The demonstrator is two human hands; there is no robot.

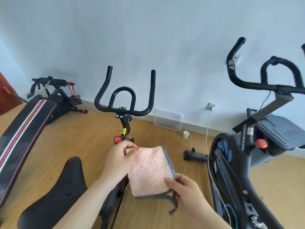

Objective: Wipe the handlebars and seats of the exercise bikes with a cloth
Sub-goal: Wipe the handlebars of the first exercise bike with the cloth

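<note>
In the head view, a pink cloth (149,171) with a dark patterned border was held up between both hands, above the wooden floor (82,142) and in front of the nearer exercise bike. The left hand (118,160) was closed on the cloth's upper left corner, thumb and fingers pinched together on the fabric. The right hand (186,192) was closed on the lower right corner, the thumb laid over the pink face and the fingers hidden behind it. The cloth was touching no part of either bike.

The black seat (56,194) of the nearer bike was seen at lower left, just beside the left forearm. Its black handlebars (123,98) stood upright further off, near the pale wall (148,38), with a red knob (117,139) on the stem below them. A second bike's handlebars (257,83) were seen at the right, well apart from the cloth. A striped bench (24,128) lay at the left, and a paper cup (186,134) stood on the floor by the wall.
</note>
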